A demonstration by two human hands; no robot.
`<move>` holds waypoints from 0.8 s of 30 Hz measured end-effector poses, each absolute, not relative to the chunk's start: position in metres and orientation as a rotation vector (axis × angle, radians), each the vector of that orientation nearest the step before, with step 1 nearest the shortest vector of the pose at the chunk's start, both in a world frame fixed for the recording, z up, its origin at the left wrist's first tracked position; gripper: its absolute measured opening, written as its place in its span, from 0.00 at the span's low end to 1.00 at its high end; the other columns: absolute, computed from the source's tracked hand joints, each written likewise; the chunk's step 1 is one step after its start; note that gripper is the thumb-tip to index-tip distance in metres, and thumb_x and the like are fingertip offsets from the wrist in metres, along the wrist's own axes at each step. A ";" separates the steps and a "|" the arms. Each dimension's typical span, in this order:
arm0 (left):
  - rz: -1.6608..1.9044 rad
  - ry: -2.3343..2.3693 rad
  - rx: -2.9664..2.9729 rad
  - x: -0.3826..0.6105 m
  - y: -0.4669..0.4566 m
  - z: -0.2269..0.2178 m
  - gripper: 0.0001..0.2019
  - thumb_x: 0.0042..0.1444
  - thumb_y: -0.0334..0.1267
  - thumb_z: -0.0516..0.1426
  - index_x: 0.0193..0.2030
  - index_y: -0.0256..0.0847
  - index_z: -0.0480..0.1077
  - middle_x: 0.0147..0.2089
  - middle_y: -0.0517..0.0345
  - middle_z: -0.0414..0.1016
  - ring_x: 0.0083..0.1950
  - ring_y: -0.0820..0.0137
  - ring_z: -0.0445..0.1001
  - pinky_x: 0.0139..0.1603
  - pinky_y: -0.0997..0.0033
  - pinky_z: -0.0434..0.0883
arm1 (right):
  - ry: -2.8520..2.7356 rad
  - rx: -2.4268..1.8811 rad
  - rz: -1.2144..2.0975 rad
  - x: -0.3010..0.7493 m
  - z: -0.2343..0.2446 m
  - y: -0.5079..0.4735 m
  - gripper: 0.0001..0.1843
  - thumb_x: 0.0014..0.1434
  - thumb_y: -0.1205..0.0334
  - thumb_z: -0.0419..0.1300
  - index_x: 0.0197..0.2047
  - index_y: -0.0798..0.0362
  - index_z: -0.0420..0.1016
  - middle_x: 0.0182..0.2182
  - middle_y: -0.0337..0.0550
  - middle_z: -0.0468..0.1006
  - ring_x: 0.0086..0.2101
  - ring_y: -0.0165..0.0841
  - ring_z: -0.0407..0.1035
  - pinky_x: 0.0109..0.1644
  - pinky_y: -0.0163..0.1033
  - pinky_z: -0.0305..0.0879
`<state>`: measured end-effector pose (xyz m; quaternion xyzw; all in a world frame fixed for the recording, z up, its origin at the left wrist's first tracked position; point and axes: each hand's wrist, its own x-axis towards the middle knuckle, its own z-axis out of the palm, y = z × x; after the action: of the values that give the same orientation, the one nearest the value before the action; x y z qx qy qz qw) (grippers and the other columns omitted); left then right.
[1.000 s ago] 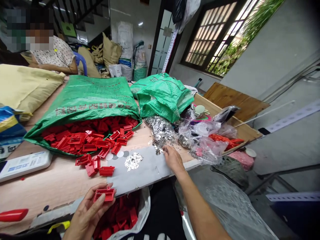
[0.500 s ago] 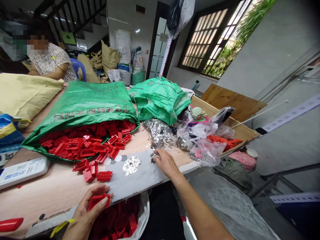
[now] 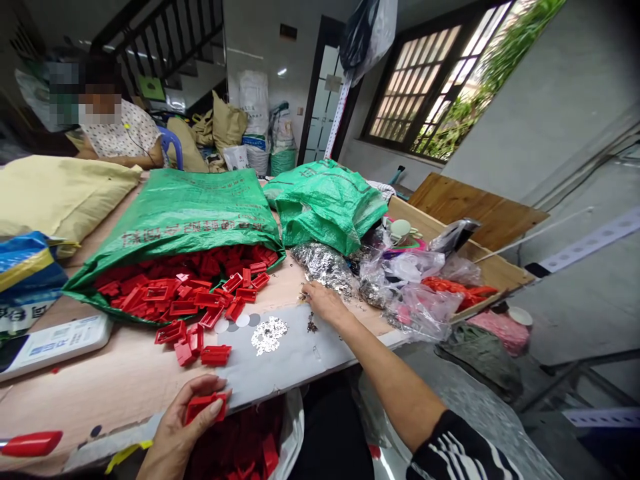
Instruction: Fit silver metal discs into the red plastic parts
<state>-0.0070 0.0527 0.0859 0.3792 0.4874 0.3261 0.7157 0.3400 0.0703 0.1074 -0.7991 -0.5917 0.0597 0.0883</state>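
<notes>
My left hand [image 3: 187, 427] is closed around a red plastic case [image 3: 206, 408], a small open-sided box, at the front edge of the table. Across the grey board, my right hand [image 3: 325, 303] reaches out with fingers bent together and tips down on the table. Tiny dark metal pieces [image 3: 312, 325] lie just under that hand; whatever is between its fingertips is too small to make out. Left of it, a heap of shiny flat metal pieces [image 3: 269, 335] rests on the grey board [image 3: 285, 370]. Loose red cases [image 3: 216, 355] lie between the heap and the left hand.
A green woven sack [image 3: 200, 207] spills red cases. Behind my right hand sit a clear bag of metal parts [image 3: 323, 263] and another green sack [image 3: 330, 203]. A wooden tray [image 3: 515, 277] holds plastic bags. Below the edge, a white sack [image 3: 295, 427] contains red cases. A person [image 3: 123, 137] sits opposite.
My right hand has moved away from the grey board's dark pieces, farther back toward the clear bag, uncovering them. My left hand still holds the red case. The whole view has shifted slightly.
</notes>
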 end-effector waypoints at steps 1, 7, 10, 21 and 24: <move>0.703 1.071 0.848 -0.008 0.053 0.085 0.28 0.33 0.43 0.71 0.43 0.39 0.71 0.45 0.51 0.80 0.47 0.58 0.78 0.46 0.71 0.76 | -1.764 -2.359 0.189 0.341 0.108 0.070 0.11 0.58 0.69 0.55 0.42 0.48 0.73 0.40 0.43 0.72 0.36 0.34 0.69 0.40 0.36 0.61; 0.720 1.067 0.872 -0.011 0.054 0.079 0.28 0.35 0.43 0.70 0.44 0.40 0.70 0.46 0.51 0.79 0.48 0.59 0.78 0.45 0.72 0.76 | -1.741 -2.182 0.238 0.342 0.120 0.054 0.08 0.59 0.70 0.52 0.38 0.54 0.73 0.39 0.44 0.73 0.41 0.33 0.68 0.46 0.35 0.61; 0.727 1.070 0.857 -0.010 0.052 0.080 0.28 0.35 0.43 0.70 0.44 0.40 0.70 0.45 0.52 0.80 0.47 0.60 0.78 0.45 0.74 0.75 | -1.770 -2.088 0.315 0.337 0.123 0.036 0.07 0.58 0.70 0.54 0.36 0.53 0.72 0.36 0.41 0.74 0.39 0.30 0.69 0.44 0.33 0.62; 0.752 1.115 0.856 -0.008 0.051 0.078 0.28 0.33 0.45 0.71 0.43 0.41 0.71 0.43 0.53 0.81 0.47 0.59 0.79 0.45 0.74 0.76 | -1.622 -2.329 0.221 0.339 0.123 0.048 0.08 0.60 0.67 0.53 0.40 0.52 0.73 0.39 0.44 0.77 0.41 0.36 0.71 0.44 0.37 0.64; 0.686 1.085 0.844 -0.013 0.055 0.073 0.29 0.33 0.44 0.71 0.44 0.40 0.69 0.45 0.50 0.80 0.49 0.57 0.78 0.46 0.72 0.76 | -1.614 -2.475 0.146 0.337 0.121 0.060 0.09 0.58 0.68 0.55 0.41 0.53 0.74 0.42 0.50 0.75 0.41 0.40 0.71 0.44 0.41 0.63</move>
<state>-0.0130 0.0553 0.0725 0.3818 0.4909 0.3103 0.7190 0.3368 0.0598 0.1213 -0.8331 -0.5433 0.0491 0.0914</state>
